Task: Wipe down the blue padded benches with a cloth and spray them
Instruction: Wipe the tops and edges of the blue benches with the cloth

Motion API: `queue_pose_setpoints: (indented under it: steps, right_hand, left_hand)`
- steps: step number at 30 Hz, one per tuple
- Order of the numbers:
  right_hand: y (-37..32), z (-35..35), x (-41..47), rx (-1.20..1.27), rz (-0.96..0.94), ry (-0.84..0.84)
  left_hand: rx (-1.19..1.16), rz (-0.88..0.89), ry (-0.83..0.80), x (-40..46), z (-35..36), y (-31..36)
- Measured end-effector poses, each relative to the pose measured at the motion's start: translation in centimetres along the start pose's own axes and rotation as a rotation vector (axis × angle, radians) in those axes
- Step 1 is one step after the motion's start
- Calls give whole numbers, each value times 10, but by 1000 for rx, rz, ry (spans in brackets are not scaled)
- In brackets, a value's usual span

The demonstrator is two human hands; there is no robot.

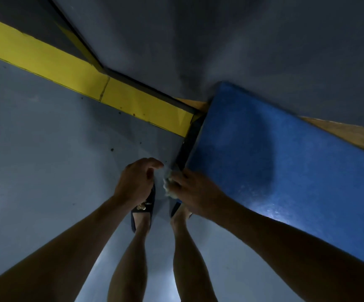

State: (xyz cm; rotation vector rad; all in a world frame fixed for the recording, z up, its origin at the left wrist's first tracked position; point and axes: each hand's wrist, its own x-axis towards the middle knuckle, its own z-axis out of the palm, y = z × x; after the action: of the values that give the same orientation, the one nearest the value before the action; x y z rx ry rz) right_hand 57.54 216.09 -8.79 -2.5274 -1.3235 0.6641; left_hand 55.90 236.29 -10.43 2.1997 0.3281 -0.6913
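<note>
A blue padded bench (274,162) runs from the centre to the lower right, its near end against a dark frame edge (187,147). My right hand (195,191) sits at the bench's near corner, fingers curled round a pale crumpled cloth (168,185) that sticks out to its left. My left hand (136,182) hovers just left of the cloth with loosely curled fingers and holds nothing. No spray bottle is in view.
Grey floor (46,160) lies below, with my two legs and dark slippers (143,211) under the hands. A yellow band (89,83) crosses the floor from upper left to the bench. A grey wall rises behind, and a wooden strip (350,132) shows beyond the bench.
</note>
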Motion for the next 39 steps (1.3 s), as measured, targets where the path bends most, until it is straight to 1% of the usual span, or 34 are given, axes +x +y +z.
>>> queue_pose_setpoints:
  steps: [2,3,4,5,7,10,12,14,15,16,18,19,20,21,22,24,27,29,31,33,36,39]
  right_hand:
    - [15,-5,-7,15,-91,-62]
    - [31,-13,0,-6,-112,-60]
    - [49,-24,8,-22,-90,-45]
    - [70,-35,19,-18,-34,-24]
    - [116,-64,41,-6,136,48]
    - [167,-93,60,-183,425,129]
    - [165,-88,61,-166,559,268]
    - [137,-68,51,-23,647,370]
    - [119,-56,41,35,637,387]
    - [102,-45,29,70,572,363]
    - [85,-27,2,45,318,251]
    - [92,-26,-8,4,182,203]
    - [106,-32,-14,-39,93,169]
    - [122,-39,-17,-75,72,157]
    - [138,-49,-17,-80,120,164]
    - [169,-67,-19,-30,353,244]
    - [184,-67,-26,84,756,468]
    - [165,-53,-29,151,914,557]
    - [127,-34,-33,219,940,596]
    - [81,-13,-42,270,884,557]
    - [14,21,-61,270,771,469]
    - [-35,48,-78,295,669,414]
  left_hand:
    - [0,1,-3,2,1,4]
    - [2,-3,-3,4,2,7]
    - [5,-6,-3,6,2,9]
    - [2,-6,-3,8,3,12]
    - [-10,-11,5,12,3,18]
    - [-14,-12,33,20,4,26]
    - [-16,-9,37,23,6,34]
    - [-26,-12,37,25,8,44]
    - [-32,-17,39,25,10,49]
    - [-39,-19,42,26,11,54]
    - [-33,1,46,28,14,62]
    - [-18,16,47,28,15,66]
    - [-5,30,47,28,16,70]
    - [-1,37,43,28,18,73]
    - [-4,38,41,27,20,75]
    - [-9,34,35,26,25,78]
    - [-2,31,22,18,31,86]
    - [-6,21,32,11,33,91]
    - [1,-9,38,4,36,93]
    - [7,-29,28,-2,37,93]
    - [10,-31,25,-10,38,95]
    - [51,63,42,-16,40,94]
